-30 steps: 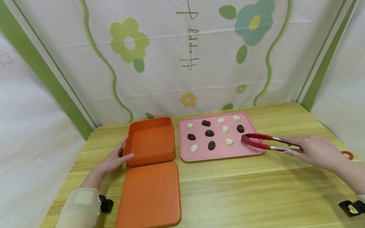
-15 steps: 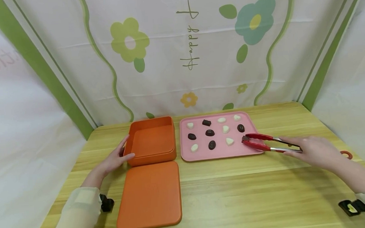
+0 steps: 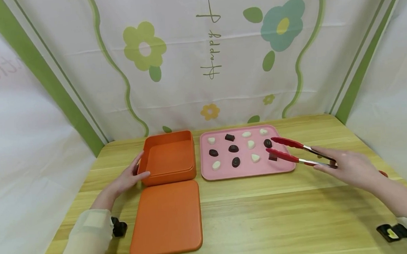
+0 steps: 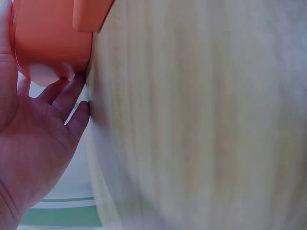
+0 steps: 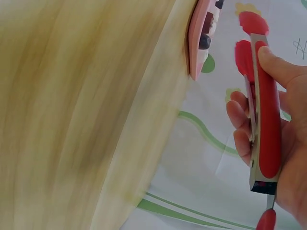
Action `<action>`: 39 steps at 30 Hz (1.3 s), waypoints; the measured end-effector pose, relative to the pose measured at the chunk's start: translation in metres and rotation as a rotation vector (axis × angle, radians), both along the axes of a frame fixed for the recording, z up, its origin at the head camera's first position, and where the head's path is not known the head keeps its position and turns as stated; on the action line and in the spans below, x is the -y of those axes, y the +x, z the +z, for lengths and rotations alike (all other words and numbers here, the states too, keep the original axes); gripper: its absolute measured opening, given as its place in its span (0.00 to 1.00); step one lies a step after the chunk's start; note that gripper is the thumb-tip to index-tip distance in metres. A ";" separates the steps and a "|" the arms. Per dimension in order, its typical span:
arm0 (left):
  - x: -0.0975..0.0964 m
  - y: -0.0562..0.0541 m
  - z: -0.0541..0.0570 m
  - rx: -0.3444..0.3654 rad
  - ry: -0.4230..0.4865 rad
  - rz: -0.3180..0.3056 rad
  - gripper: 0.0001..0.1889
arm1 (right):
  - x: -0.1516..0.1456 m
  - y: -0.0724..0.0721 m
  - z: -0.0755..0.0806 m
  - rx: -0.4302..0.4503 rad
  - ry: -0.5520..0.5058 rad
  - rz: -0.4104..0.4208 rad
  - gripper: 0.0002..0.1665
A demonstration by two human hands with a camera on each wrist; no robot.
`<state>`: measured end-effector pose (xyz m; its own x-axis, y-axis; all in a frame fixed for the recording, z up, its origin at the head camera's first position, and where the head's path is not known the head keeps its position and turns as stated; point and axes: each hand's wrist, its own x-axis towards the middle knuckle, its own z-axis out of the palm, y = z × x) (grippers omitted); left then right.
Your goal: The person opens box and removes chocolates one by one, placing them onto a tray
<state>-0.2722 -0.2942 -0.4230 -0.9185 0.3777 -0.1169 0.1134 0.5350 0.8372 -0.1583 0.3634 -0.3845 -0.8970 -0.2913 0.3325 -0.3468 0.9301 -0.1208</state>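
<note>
My left hand rests against the left side of an open orange box, its thumb at the front-left rim. In the left wrist view the fingers touch the box's outer wall. My right hand grips red-tipped tongs over the right side of a pink tray. The tongs' arms stand spread with nothing between them. Under the nearer tip lies a dark square chocolate, partly hidden. An oval dark chocolate sits just beyond it. Several white and dark chocolates share the tray.
An orange lid lies flat in front of the box, on the wooden table. The box stands left of the tray with a narrow gap. A flower-printed cloth hangs behind the table, and white cloth hangs at both sides.
The tongs had their tips closed in at the dark square chocolate. Now they are spread and slightly raised, and the chocolate lies on the tray. The left hand has stayed at the box.
</note>
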 end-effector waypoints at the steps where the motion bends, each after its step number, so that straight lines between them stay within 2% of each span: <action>1: 0.000 0.000 0.000 -0.001 -0.001 -0.002 0.46 | 0.002 -0.001 0.001 0.013 -0.010 -0.007 0.36; 7: 0.000 0.000 -0.001 -0.007 0.001 -0.008 0.47 | 0.012 -0.007 0.003 0.103 -0.127 -0.024 0.38; 13: 0.002 -0.001 -0.003 0.000 0.020 -0.006 0.47 | 0.018 -0.014 0.001 0.077 -0.207 -0.002 0.40; 17: 0.002 -0.001 -0.004 -0.001 0.026 -0.004 0.47 | 0.018 -0.019 -0.001 0.034 -0.174 -0.003 0.39; 22: 0.002 -0.001 -0.004 -0.004 0.023 -0.004 0.47 | 0.017 -0.022 -0.004 0.006 -0.078 -0.057 0.40; 27: 0.000 -0.001 -0.004 -0.012 0.022 -0.007 0.46 | 0.013 -0.026 -0.006 -0.010 -0.082 -0.081 0.39; 33: 0.000 0.000 -0.003 -0.017 0.018 -0.003 0.46 | 0.003 -0.032 -0.011 0.017 -0.082 -0.100 0.38; 39: 0.000 0.001 -0.003 -0.012 0.019 0.001 0.46 | -0.011 -0.039 -0.017 0.090 -0.079 -0.146 0.40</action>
<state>-0.2711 -0.2942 -0.4260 -0.9201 0.3790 -0.0991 0.1229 0.5195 0.8456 -0.1968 0.3739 -0.4017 -0.9550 -0.1325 0.2654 -0.1937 0.9562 -0.2195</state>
